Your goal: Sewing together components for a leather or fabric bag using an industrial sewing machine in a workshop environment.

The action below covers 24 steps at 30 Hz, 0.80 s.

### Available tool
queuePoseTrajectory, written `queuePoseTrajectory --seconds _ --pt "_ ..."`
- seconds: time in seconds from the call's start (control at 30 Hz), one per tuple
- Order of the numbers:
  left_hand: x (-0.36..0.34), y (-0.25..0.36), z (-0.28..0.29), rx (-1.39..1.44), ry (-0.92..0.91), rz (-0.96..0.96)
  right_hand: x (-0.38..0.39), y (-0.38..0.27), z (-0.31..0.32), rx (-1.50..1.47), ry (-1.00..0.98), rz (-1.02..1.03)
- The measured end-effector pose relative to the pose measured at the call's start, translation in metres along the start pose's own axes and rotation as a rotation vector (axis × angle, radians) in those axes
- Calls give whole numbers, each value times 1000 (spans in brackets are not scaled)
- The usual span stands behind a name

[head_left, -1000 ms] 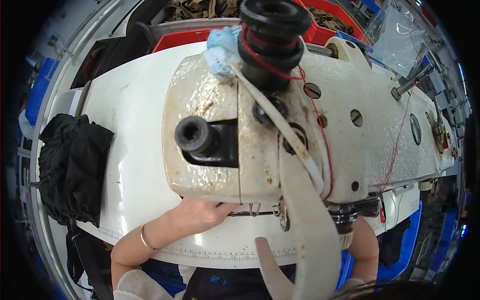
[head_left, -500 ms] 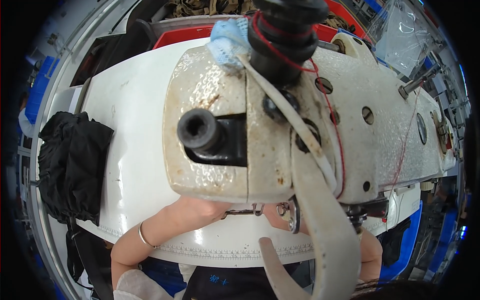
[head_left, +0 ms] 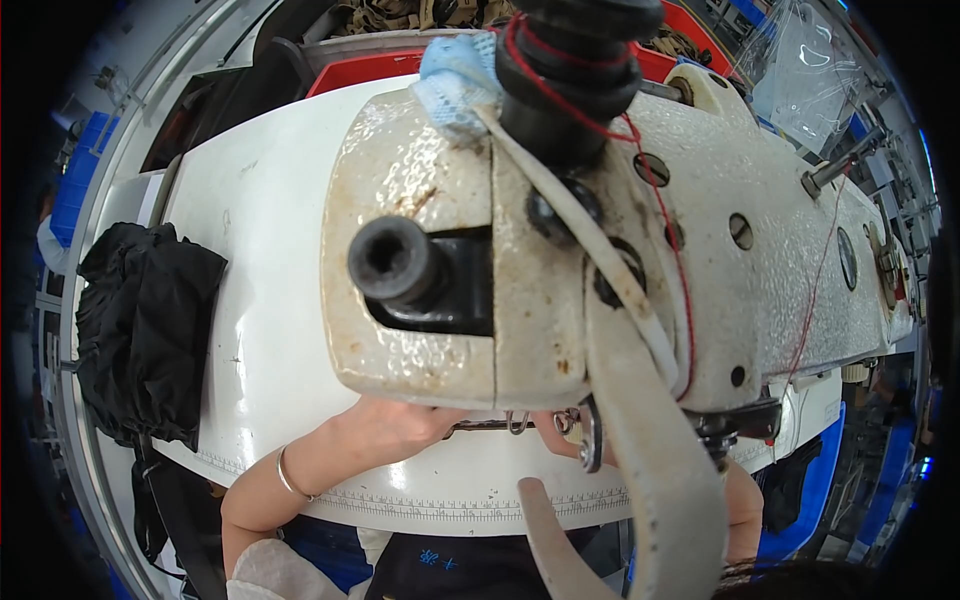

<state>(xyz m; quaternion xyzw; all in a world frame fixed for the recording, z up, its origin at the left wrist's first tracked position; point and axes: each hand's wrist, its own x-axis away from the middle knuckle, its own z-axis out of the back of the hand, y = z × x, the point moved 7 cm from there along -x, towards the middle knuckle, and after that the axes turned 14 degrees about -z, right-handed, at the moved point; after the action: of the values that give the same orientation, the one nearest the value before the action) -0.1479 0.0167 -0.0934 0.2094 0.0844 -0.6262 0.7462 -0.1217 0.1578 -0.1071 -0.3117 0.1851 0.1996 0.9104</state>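
A cream industrial sewing machine (head_left: 410,360), stained and glossy, fills the middle, with a black knob (head_left: 565,80) wound with red thread and a blue mesh cloth (head_left: 450,85) beside it. My left hand (head_left: 405,425) reaches under the machine's head, a silver bangle on that wrist; its fingertips are hidden. Just right of it, my right hand (head_left: 555,430) shows partly behind metal fittings and the curved cream lever (head_left: 665,480), fingers hidden. A thin dark edge (head_left: 475,427) lies between the hands; what either holds I cannot make out.
The white table (head_left: 260,380) has a printed ruler along its near edge. Crumpled black fabric (head_left: 145,335) lies at its left. Red bins (head_left: 350,75) with tan pieces stand behind, with clear plastic (head_left: 800,75) at back right. A blue bin (head_left: 820,480) sits at lower right.
Since a second ago my right hand has come into sight under the head, beside my left. The machine appears slightly higher and further right. The last half second shows very little change.
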Motion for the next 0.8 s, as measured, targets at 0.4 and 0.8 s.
queuePoseTrajectory --seconds 0.4,0.8 --pt "-12 7 16 -41 27 -10 -3 -19 -3 275 55 201" --pt "-26 -19 27 -5 78 129 -8 -2 18 28 -132 -145"
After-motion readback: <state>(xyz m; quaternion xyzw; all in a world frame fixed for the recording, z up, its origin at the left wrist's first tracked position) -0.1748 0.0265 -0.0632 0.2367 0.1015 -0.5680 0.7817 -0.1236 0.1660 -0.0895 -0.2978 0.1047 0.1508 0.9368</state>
